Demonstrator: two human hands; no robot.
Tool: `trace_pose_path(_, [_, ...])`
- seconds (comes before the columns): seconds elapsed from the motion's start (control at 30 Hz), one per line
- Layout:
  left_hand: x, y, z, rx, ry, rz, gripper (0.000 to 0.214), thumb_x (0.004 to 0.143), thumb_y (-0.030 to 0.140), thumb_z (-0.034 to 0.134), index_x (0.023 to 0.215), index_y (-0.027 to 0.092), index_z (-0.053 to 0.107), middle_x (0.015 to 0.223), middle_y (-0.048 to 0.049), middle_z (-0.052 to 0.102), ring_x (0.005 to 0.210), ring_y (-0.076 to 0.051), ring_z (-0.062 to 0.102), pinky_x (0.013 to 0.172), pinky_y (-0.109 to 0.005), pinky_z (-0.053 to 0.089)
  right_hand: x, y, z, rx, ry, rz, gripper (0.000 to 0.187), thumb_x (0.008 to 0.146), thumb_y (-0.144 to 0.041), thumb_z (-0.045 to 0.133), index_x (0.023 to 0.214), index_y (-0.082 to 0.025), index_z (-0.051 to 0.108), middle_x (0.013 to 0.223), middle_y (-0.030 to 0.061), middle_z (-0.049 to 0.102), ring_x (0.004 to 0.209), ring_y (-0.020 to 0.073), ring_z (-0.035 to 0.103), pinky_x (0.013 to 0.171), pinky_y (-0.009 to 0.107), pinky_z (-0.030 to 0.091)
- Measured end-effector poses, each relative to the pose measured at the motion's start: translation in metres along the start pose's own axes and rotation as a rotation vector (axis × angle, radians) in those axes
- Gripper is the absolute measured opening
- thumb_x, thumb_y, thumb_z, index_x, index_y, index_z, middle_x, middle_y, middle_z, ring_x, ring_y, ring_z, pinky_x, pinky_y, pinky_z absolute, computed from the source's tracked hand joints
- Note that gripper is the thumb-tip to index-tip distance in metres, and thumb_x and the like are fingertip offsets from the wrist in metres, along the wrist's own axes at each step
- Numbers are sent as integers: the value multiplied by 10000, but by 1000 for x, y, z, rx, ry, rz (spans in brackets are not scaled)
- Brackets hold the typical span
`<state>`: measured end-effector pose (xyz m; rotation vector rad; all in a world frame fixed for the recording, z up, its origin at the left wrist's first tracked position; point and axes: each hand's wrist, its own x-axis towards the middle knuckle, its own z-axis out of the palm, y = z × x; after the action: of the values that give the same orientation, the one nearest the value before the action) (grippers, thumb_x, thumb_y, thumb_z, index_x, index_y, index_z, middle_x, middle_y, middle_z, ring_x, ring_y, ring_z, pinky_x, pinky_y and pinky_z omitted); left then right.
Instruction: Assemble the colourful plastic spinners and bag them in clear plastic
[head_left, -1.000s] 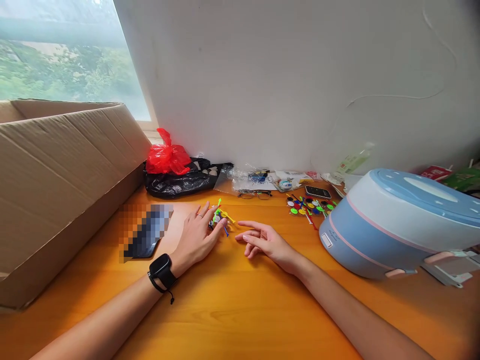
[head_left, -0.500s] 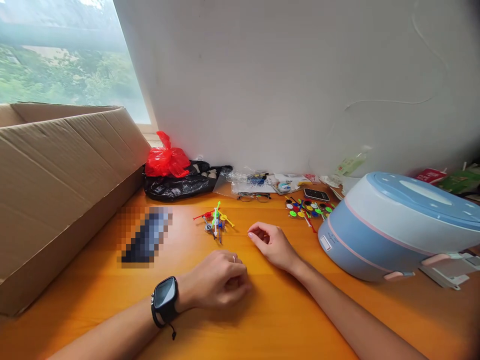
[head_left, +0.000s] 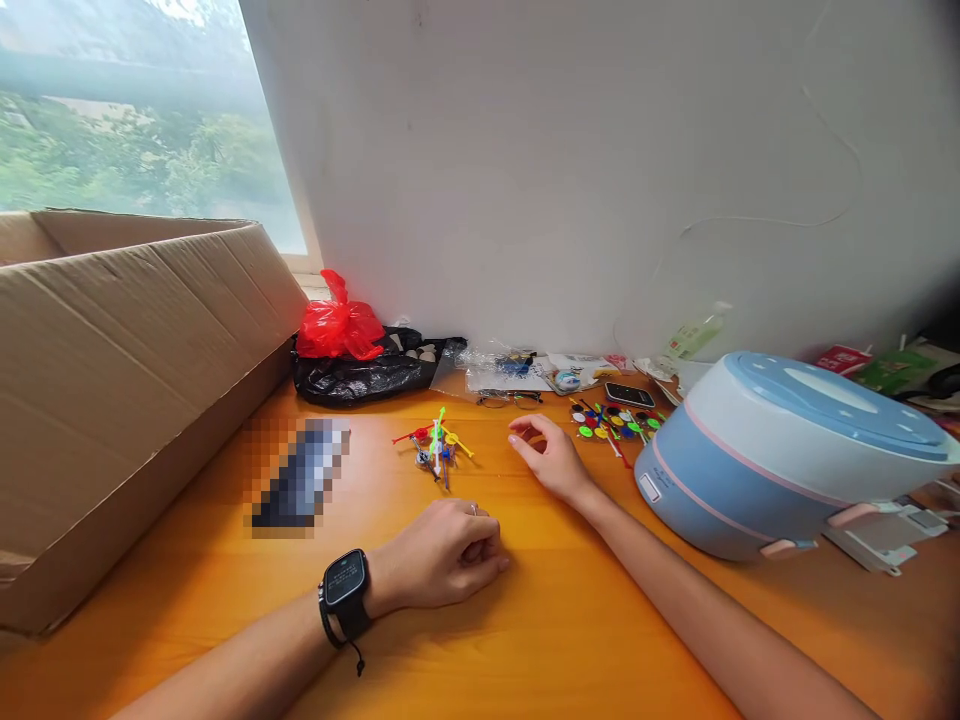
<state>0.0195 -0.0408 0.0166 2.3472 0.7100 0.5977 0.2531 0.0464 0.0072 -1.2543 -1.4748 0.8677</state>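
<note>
My left hand (head_left: 442,555), with a black watch on the wrist, rests on the orange table (head_left: 525,640) curled into a loose fist; nothing shows in it. A small heap of coloured plastic picks (head_left: 436,442) lies just beyond it. My right hand (head_left: 546,455) hovers to the right of that heap, fingers bent toward the thumb, with nothing visible between them. A second, larger scatter of coloured picks with round heads (head_left: 611,420) lies further right, beyond my right hand.
A big open cardboard box (head_left: 112,380) fills the left side. A blue and white lidded appliance (head_left: 780,450) stands at the right. Along the wall lie a red bag (head_left: 339,325), a black bag (head_left: 367,372), glasses (head_left: 508,398) and small clutter. A blurred dark object (head_left: 296,475) lies near the box.
My left hand pulled back from the small heap toward me and curled into a fist. My right hand closed its fingers, then moved forward and right, toward the larger scatter.
</note>
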Motion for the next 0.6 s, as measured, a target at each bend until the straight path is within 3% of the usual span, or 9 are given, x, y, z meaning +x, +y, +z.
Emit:
trace_pose_path(0.2, [2,-3,-2,-8,185,-100,205,922,167,648,760,203,528,793,-30,599,703,-171,484,677,-309,369,76,-7,-5,169,70,178,273,841,-306,714,1088,-190,717,1003,64,693,736,156,685,620,279,603])
trace_pose_path(0.3, [2,-8,-4,-37,247,-141,149,916,174,648,807,204,550,880,-55,621,800,-201,538,746,-327,426,102,-7,2,204,98,237,236,824,-243,738,1054,-191,733,986,57,715,643,130,671,547,249,586])
trace_pose_path(0.47, [2,-22,-10,11,296,-130,33,941,199,642,973,202,631,1122,-110,639,1042,-269,584,942,-420,494,118,-6,14,254,164,285,199,781,-266,810,948,-188,734,847,40,731,553,142,643,478,268,562])
trace_pose_path(0.6, [1,-27,-12,67,322,-128,173,967,251,641,1132,201,657,1259,-151,617,1175,-317,568,1066,-515,476,109,-19,5,304,238,181,292,773,-385,836,983,-196,762,880,38,753,579,137,607,533,285,556])
